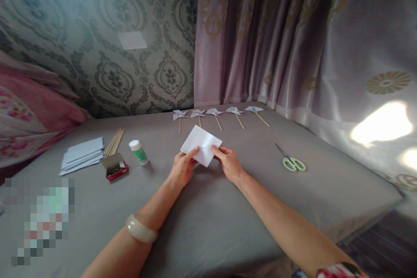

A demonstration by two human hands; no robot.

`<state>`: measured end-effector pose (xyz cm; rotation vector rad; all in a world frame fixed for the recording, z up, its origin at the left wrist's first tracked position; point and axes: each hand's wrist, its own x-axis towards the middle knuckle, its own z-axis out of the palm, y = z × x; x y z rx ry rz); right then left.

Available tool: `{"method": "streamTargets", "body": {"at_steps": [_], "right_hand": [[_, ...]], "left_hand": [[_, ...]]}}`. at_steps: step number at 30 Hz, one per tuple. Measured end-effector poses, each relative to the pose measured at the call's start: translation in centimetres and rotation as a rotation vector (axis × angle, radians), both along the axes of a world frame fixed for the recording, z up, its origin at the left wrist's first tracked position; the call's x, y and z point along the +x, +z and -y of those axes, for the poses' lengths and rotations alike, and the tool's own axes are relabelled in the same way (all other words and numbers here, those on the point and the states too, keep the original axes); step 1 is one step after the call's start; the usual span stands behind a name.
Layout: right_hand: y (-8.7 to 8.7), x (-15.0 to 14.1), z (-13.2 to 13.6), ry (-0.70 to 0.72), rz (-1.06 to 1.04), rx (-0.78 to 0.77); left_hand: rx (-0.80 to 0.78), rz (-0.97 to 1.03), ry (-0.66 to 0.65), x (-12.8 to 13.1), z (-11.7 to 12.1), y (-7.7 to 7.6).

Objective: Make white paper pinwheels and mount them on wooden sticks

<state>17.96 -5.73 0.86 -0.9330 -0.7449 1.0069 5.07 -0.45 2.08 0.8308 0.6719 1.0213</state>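
Mid-frame, the left hand and right hand are both pinching a white paper square from opposite sides, probably to keep it flat and steady. Right of centre, scissors are lying well apart, likely for clearance. Upper centre, five pinwheels are resting in a row, apparently spaced to avoid crushing.

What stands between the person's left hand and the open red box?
In the head view, a green-and-white bottle stands between the left hand, which holds white paper, and the open red box, with grey cloth showing either side.
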Motion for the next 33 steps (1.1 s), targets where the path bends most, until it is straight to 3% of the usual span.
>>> {"method": "streamTargets", "body": {"at_steps": [8,12,16,22,29,33], "right_hand": [[0.2,-0.8,0.1,-0.034,-0.017,-0.049],[0.2,-0.9,0.0,-0.114,-0.014,-0.094],[0.3,-0.7,0.1,-0.104,-0.015,-0.145],[0.5,-0.5,0.3,-0.106,-0.001,-0.116],[0.4,0.1,-0.1,-0.122,-0.012,-0.145],[0.4,0.6,-0.2,-0.171,-0.01,-0.15]], "left_hand": [[0.069,-0.051,-0.026,0.3,0.7,0.1],[0.111,-0.124,0.014,0.5,0.8,-0.4],[0.12,-0.153,0.066,0.5,0.6,-0.6],[0.048,-0.109,-0.024,0.6,0.8,-0.2],[0.073,-0.148,0.002,0.5,0.6,0.2],[0.049,-0.201,-0.052,0.5,0.6,0.4]]}}
